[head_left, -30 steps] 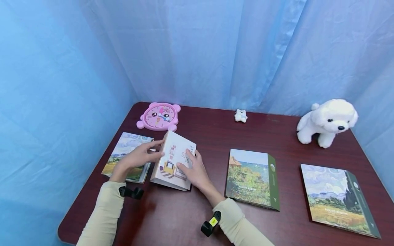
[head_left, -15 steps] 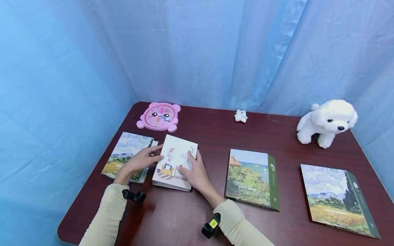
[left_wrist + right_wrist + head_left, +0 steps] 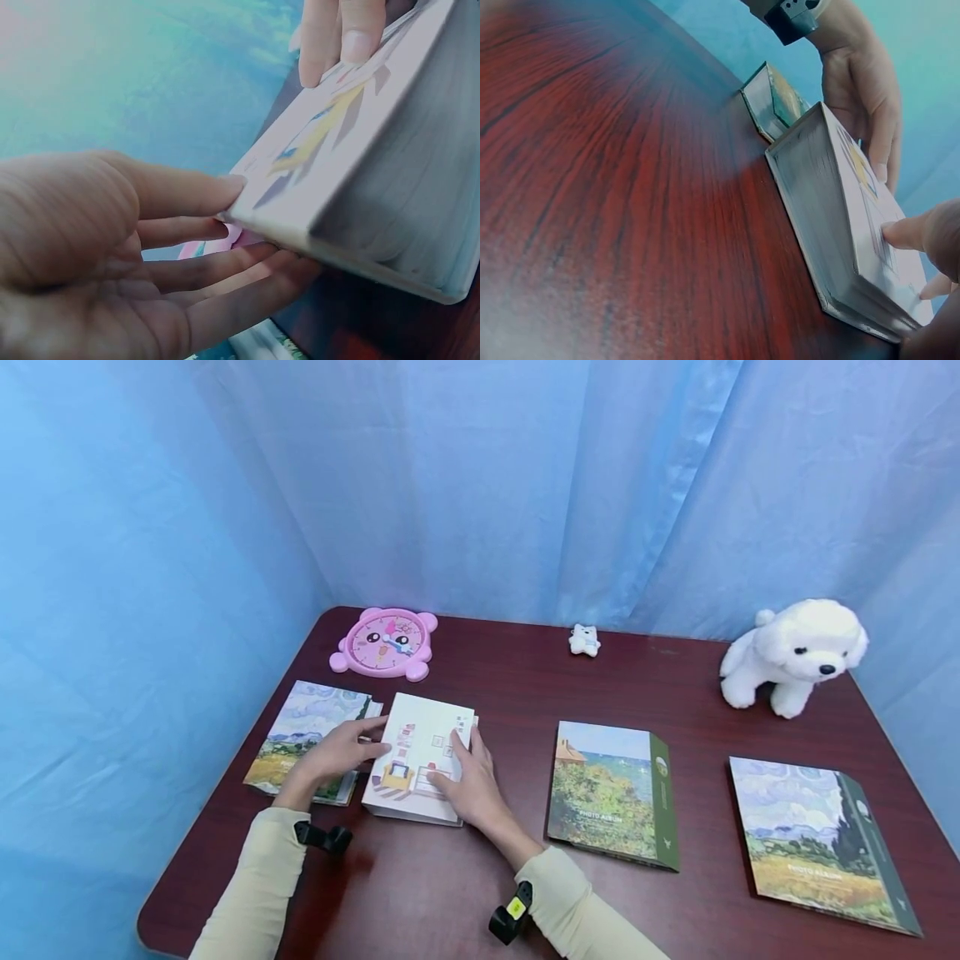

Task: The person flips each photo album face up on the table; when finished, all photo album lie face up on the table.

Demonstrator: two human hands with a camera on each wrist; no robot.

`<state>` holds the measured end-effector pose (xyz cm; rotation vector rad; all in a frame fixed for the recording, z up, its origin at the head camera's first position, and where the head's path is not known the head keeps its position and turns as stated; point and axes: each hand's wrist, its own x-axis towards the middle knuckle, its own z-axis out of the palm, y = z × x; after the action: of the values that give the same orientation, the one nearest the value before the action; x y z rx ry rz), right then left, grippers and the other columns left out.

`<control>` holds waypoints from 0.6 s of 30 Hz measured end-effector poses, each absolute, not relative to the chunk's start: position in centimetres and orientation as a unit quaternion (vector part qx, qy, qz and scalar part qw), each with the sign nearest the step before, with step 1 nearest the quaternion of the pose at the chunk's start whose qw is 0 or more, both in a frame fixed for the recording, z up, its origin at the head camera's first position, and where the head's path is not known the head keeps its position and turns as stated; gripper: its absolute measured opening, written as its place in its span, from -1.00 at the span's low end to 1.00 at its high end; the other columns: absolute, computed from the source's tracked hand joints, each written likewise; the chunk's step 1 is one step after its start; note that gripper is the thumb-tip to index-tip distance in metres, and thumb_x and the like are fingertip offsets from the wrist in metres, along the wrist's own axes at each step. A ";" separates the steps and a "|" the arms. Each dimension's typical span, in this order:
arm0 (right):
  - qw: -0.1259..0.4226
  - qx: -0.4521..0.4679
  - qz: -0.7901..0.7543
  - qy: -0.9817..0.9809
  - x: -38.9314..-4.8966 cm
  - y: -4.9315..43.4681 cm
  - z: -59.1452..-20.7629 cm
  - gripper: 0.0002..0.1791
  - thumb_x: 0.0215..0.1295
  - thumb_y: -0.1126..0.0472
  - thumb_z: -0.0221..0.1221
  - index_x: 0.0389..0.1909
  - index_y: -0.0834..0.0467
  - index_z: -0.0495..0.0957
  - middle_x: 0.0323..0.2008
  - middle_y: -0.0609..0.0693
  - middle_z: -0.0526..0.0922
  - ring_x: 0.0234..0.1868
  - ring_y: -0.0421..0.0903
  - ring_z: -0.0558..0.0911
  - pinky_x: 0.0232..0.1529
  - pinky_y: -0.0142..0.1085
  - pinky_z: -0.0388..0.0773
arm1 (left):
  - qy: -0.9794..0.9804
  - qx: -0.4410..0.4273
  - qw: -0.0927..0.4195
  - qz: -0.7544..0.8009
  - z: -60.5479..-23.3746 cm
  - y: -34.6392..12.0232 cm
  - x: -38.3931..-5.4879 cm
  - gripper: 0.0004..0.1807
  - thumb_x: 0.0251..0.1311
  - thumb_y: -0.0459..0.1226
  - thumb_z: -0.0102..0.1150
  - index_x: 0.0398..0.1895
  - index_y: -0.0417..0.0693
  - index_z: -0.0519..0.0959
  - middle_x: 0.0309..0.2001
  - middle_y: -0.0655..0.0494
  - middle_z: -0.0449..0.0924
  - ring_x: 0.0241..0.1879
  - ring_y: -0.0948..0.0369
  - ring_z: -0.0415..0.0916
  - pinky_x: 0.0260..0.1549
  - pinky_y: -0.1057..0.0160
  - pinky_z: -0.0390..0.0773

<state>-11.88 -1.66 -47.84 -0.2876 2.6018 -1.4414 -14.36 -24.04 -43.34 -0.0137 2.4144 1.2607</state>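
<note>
A thick white photo album, its cover drawn with a yellow armchair and small frames, lies closed on the dark red table between both hands. The left hand holds its left side, thumb on the cover's edge and the other fingers against the spine. Across the right side lies the right hand, its thumb on the cover and outer fingers round the far edge. Left of it, partly under the left forearm, lies an album with a painted landscape cover.
Two more painted-cover albums lie to the right, one with a green spine strip and one with a wheat field. Along the back are a pink toy clock, a small white bear figure and a white plush dog. Blue curtains enclose the table.
The white album's raised, slightly parted cover has come down and the album now lies flat. Both hands stay on it, shifting slightly left with it over the last half second.
</note>
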 end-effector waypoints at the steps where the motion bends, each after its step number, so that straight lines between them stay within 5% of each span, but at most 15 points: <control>1: 0.076 -0.099 -0.481 0.868 -11.9 -1.7 -47.9 -0.17 0.17 0.11 0.29 0.42 0.21 0.18 0.49 0.30 -0.12 0.46 0.30 -0.02 0.40 0.13 0.06 | 0.869 -0.007 0.205 0.450 -43.3 -24.0 -14.4 -0.36 0.34 -0.29 0.06 0.45 -0.19 0.15 0.15 -0.28 0.41 -0.06 0.04 0.56 -0.11 0.10 0.63; 18: 0.073 -0.117 -0.468 0.873 -11.7 -1.6 -47.7 -0.19 0.19 0.10 0.26 0.42 0.23 0.17 0.48 0.30 -0.05 0.47 0.28 -0.02 0.41 0.12 0.01 | 0.914 -0.029 0.178 0.365 -42.4 -23.7 -14.4 -0.41 0.35 -0.19 0.06 0.39 -0.23 0.25 0.10 -0.25 0.46 -0.03 -0.02 0.50 -0.06 0.02 0.57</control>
<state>-11.66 -1.59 -47.69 -0.3503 2.6214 -1.4059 -14.35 -23.69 -42.38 -0.0806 2.5849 1.0313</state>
